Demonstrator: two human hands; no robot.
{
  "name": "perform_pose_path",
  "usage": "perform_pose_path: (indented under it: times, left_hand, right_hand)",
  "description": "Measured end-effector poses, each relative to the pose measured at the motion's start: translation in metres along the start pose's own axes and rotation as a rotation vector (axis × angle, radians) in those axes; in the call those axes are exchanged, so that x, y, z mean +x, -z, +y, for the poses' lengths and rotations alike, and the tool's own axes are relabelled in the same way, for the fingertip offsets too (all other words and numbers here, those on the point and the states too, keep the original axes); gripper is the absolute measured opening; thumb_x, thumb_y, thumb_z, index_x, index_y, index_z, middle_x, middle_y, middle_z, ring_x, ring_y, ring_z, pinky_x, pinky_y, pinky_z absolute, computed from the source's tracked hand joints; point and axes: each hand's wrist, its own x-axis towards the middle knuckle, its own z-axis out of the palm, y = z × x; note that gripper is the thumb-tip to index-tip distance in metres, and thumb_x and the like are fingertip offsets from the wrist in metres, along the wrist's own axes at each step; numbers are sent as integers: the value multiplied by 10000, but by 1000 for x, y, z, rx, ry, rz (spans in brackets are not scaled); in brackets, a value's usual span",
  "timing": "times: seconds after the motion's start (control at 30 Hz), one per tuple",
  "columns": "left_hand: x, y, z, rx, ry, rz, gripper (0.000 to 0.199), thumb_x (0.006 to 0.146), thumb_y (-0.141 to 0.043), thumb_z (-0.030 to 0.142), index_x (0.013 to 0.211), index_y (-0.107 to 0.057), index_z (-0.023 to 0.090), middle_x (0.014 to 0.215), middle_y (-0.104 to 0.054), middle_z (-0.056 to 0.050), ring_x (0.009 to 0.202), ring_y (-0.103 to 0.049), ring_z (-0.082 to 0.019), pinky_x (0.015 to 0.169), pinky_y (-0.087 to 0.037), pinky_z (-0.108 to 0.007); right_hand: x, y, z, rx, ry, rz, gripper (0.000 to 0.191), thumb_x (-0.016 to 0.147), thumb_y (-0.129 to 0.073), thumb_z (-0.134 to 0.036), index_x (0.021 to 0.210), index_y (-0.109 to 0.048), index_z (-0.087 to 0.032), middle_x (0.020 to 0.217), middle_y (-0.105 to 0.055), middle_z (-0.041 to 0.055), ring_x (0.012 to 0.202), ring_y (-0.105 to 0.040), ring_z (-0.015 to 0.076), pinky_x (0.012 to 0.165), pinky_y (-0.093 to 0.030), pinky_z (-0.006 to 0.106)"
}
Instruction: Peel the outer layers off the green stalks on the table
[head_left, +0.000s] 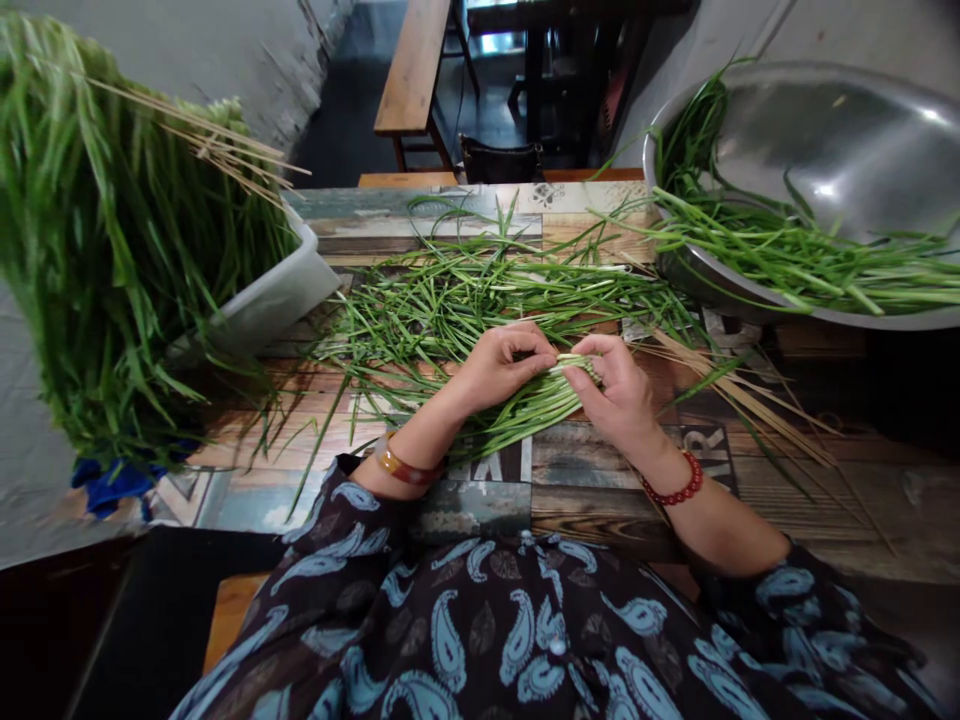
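Both hands at the cut ends of a green bundle

In the head view, the left hand [504, 366] pinches thumb and fingertips together at the pale end of the bundle of green stalks [531, 410]. The right hand [619, 394] closes its curled fingers and thumb on the same end from the other side. The bundle lies between the hands, its green length slanting down under the left hand, over the desk [592, 505]. Loose stalks [442, 300] spread just beyond the hands. Thin sticks [739, 390] lie right of the right hand; farther right, a metal bowl [847, 150] holds more greens. At left, a tall heap of greens [112, 230] fills a white tub [281, 290].
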Motion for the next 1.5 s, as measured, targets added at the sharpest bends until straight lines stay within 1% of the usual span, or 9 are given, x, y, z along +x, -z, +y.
perform_pose_path:
  times: [0.1, 0.3, 0.57, 0.7, 0.9, 1.07, 1.23, 1.4, 1.5]
  left_hand:
    - [-1, 1, 1, 38, 7, -18, 244, 895, -635, 336, 800, -734, 135, 831, -702, -80, 805, -642, -168, 778, -494, -285]
    - [-5, -2, -3, 116, 49, -110, 283, 927, -567, 336, 885, -745, 119, 820, -735, -74, 754, -648, -165, 690, -478, -253]
    - [-10, -10, 2, 148, 103, -78, 328, 918, -538, 314, 729, -712, 110, 630, -637, -17, 608, -530, -119, 553, -380, -217]
    - [-8, 4, 3, 123, 88, -87, 280, 913, -552, 306, 842, -746, 117, 780, -733, -60, 712, -634, -151, 662, -477, -248]
    - [19, 42, -18, 553, 65, 204, 204, 891, -584, 235, 930, -762, 144, 897, -729, -84, 841, -643, -190, 809, -488, -315]
    - [41, 55, -27, 921, 121, 115, 217, 888, -570, 177, 969, -769, 150, 1024, -707, -124, 981, -611, -257, 913, -451, -397]
    - [48, 55, -31, 1146, 189, 23, 260, 906, -521, 194, 922, -777, 154, 1002, -690, -145, 988, -590, -293, 831, -439, -405]
    - [50, 61, -39, 1173, 182, 40, 258, 901, -519, 195, 851, -767, 147, 974, -691, -146, 955, -597, -282, 784, -429, -389]
    - [49, 64, -39, 1074, 99, 120, 211, 875, -558, 181, 773, -741, 157, 948, -697, -121, 913, -602, -258, 800, -436, -384]
  right_hand:
    - [0, 0, 0, -10, -2, 3, 196, 911, -603, -383, 1028, -553, -234, 776, -670, -8, 640, -644, 154, 595, -499, 273]
    - [-2, 0, 5, -9, 36, -33, 318, 935, -573, -351, 1230, -553, -235, 1101, -718, 68, 838, -700, 185, 781, -541, 324]
    - [-1, 0, 5, -52, 14, -25, 181, 913, -586, -381, 1005, -600, -225, 882, -708, 33, 728, -663, 172, 686, -522, 289]
    - [-1, -1, 3, -53, 17, -32, 181, 910, -584, -387, 989, -603, -225, 841, -700, 21, 665, -636, 157, 643, -500, 274]
    - [1, -2, 3, -47, 43, -23, 186, 908, -581, -377, 1008, -614, -223, 833, -694, 14, 646, -611, 150, 643, -481, 271]
    - [1, -4, 6, -40, 4, -16, 263, 888, -604, -383, 1084, -605, -208, 961, -708, 56, 743, -645, 175, 718, -505, 299]
    - [2, -5, 7, -53, 24, -15, 244, 884, -607, -375, 1068, -608, -214, 967, -718, 54, 740, -648, 174, 731, -511, 302]
    - [3, -5, 6, -59, 63, 4, 210, 895, -597, -356, 1054, -609, -220, 962, -727, 43, 756, -657, 168, 753, -522, 294]
    - [3, -5, 5, -46, 57, -1, 206, 897, -592, -359, 1050, -607, -221, 968, -729, 42, 791, -669, 173, 769, -530, 295]
